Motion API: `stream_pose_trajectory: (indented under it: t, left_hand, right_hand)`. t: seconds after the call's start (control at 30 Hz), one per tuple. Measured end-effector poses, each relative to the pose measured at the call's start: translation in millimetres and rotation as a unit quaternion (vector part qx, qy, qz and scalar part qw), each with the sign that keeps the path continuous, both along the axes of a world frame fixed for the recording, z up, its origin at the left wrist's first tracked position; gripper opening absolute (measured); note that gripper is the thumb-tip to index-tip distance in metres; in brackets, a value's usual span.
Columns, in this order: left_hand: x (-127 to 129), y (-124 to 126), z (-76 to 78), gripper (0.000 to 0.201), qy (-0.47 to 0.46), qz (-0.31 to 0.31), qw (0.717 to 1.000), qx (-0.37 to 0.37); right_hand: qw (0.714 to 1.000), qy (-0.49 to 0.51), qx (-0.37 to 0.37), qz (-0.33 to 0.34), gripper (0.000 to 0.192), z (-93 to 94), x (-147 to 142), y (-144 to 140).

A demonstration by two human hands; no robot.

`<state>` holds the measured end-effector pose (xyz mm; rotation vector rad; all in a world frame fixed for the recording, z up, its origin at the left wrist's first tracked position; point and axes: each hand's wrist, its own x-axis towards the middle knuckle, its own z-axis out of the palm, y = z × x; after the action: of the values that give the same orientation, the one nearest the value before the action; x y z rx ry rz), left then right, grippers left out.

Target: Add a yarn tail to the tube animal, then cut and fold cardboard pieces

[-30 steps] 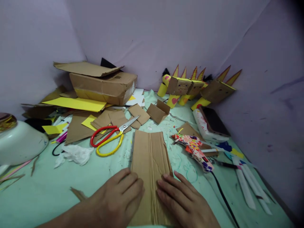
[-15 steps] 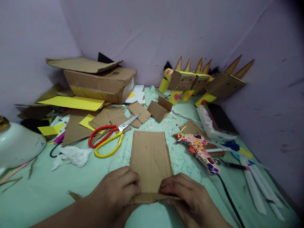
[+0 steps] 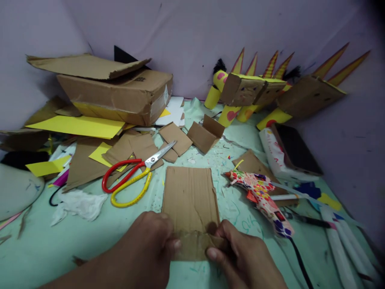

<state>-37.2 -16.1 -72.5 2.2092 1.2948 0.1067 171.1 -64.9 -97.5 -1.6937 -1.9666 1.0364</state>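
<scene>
Folded up since half a second ago, the near edge of the cardboard strip [image 3: 190,200] now stands as a creased flap between both hands, where a second back the palms lay flat on a longer strip. Both forearms are cut off by the bottom edge, and the fingertips behind the flap are hidden. The left hand [image 3: 150,245] pinches the flap's left end between thumb and curled fingers; the right hand [image 3: 240,257] pinches its right end, thumb on the near face. The strip lies flat on the green table [image 3: 45,245], running away from the hands; it is plain brown corrugated board, ribbed lengthwise, with a diagonal crack near its right side. Left of the strip lie the red-and-yellow scissors [image 3: 132,180], blades pointing toward the cardboard scraps [image 3: 174,138] behind it. Right of the strip rests a patterned glue gun [image 3: 261,196], its black cord running off the bottom edge. Beyond the strip's far left corner stands a crushed cardboard box [image 3: 120,96]; beyond its far right, horned cardboard animal figures [image 3: 249,90] line the wall.
</scene>
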Motion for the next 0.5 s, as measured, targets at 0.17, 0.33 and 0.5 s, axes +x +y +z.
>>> stream_pose_trajectory:
  t: [0.17,0.33,0.5]
  left_hand:
    - [-4.4,1.5,2.2,0.022,-0.034,-0.032,0.998,-0.034]
    - [-3.6,-9.7,0.8,0.011,0.018,-0.111,0.992,0.063]
    - [0.9,-26.0,-15.4,0.014,0.032,-0.208,0.948,0.241]
  right_hand:
    - [1.000,0.002,0.014,0.023,0.007,2.3,3.8,0.2]
    - [0.967,-0.061,0.212,0.128,0.016,5.9,0.3,3.2]
    - [0.895,-0.133,0.392,0.165,0.034,7.3,-11.8,6.2]
